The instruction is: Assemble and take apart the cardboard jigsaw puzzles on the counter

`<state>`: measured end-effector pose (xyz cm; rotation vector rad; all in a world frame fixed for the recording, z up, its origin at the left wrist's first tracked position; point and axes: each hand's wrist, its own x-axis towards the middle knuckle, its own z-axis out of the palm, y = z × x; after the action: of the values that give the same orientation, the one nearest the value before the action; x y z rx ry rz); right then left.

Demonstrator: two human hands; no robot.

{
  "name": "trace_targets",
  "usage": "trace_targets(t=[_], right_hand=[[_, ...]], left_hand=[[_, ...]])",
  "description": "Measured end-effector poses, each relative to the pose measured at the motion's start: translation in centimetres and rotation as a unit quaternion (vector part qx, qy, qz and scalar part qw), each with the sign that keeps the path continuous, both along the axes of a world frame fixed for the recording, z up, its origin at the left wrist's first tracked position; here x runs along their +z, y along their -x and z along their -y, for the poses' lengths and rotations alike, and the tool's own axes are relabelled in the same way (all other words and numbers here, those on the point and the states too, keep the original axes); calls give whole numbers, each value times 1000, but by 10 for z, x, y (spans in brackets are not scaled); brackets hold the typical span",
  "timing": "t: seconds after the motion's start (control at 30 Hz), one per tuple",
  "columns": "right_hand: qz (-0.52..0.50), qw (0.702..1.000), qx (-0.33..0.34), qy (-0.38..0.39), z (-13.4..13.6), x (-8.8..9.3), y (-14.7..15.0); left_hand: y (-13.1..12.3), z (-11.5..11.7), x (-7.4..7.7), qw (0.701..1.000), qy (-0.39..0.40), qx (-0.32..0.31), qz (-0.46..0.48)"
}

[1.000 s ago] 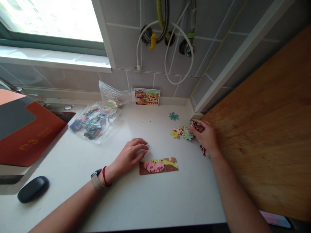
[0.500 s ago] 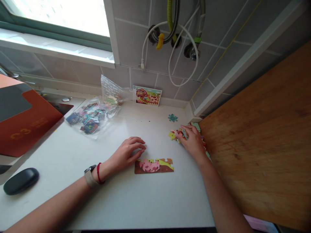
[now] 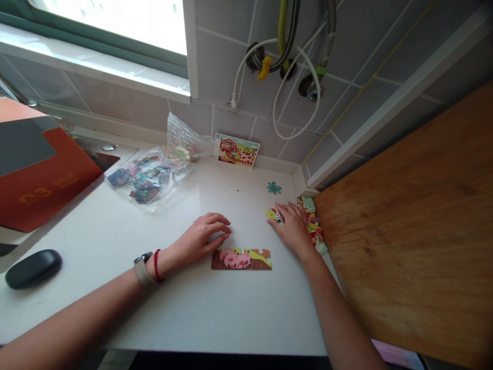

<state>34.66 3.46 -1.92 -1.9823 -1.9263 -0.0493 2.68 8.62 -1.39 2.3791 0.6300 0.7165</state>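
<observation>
My left hand (image 3: 211,231) rests on the white tabletop with loosely bent fingers, the thumb apart, and nothing in it. Just in front of it lies a joined strip of jigsaw puzzle (image 3: 241,259) showing a pink spotted pig on brown ground. My right hand (image 3: 290,223) is over a small cluster of loose puzzle pieces (image 3: 276,216), with thumb and index finger apart on either side of them. The palm hides part of the cluster. A teal puzzle piece (image 3: 274,188) lies alone beyond it. More puzzle pieces (image 3: 316,228) are heaped along the wooden board.
A picture card (image 3: 236,150) leans on the tiled wall. Clear bags of puzzle pieces (image 3: 148,177) lie at the back left. An orange box (image 3: 46,169) and a black mouse-shaped object (image 3: 34,268) are at left. The wooden board (image 3: 404,231) bounds the right side.
My right hand has shifted left over the loose pieces, uncovering more of the heap by the board. The left hand keeps its place. The camera view has shifted slightly.
</observation>
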Motion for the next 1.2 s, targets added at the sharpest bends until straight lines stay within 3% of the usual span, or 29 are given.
trace_targets(t=[0.2,0.5,0.6,0.7,0.83,0.93,1.1,1.2], right_hand=[[-36,994,25,-95,-3,8,4],[-320,928,-22,-187,-1,19,15],[-468,866,-45,-169,0,20,22],[-592,799,-32,-101,3,22,34],[-644,764,-21,34,8,20,50],[-625,778,-7,64,10,15,53],[-499,863,53,60,11,13,46],[-405,912,47,47,11,15,40]], left_hand=[[0,0,7,1000,-3,8,9],[0,0,9,1000,-4,2,16],[0,-1,9,1000,-3,-3,19],[0,-1,8,1000,3,-9,14],[-1,1,8,1000,11,-8,-2],[-1,2,10,1000,12,-4,-4],[-2,4,9,1000,7,-22,0],[-2,5,9,1000,5,-29,-1]])
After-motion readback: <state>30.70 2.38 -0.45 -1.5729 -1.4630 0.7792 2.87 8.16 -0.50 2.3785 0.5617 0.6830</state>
